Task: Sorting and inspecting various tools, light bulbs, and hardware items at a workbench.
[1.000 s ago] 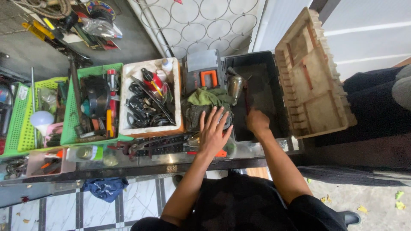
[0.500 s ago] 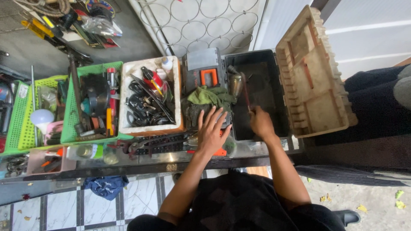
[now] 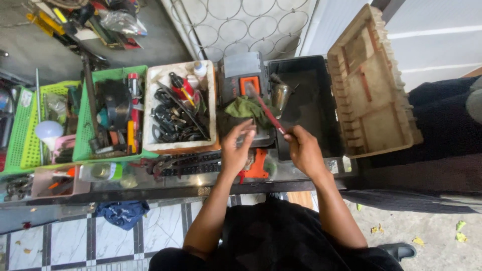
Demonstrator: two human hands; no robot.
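At the far left edge of the desk (image 3: 296, 175) stand two green baskets (image 3: 30, 125) full of tools. Next comes a white box (image 3: 153, 108) packed with black cables. A dark strip of sockets (image 3: 193, 164) lies along the front edge, just before the box.

The left hand (image 3: 235, 150) rests near the front edge, fingers (image 3: 246, 125) curled loosely around a small dark thing I cannot tell; a green rag (image 3: 246, 108) lies just behind it. The right hand (image 3: 304, 150) is shut around the end of a thin red rod (image 3: 266, 110). The rod slants up and left over the rag, toward a grey case with an orange latch (image 3: 241, 75).

To the right sits an open black toolbox (image 3: 314, 105), mostly bare inside, with a shiny funnel (image 3: 280, 93) at its left wall. Its tan lid (image 3: 369, 83) stands open past the desk's right edge.
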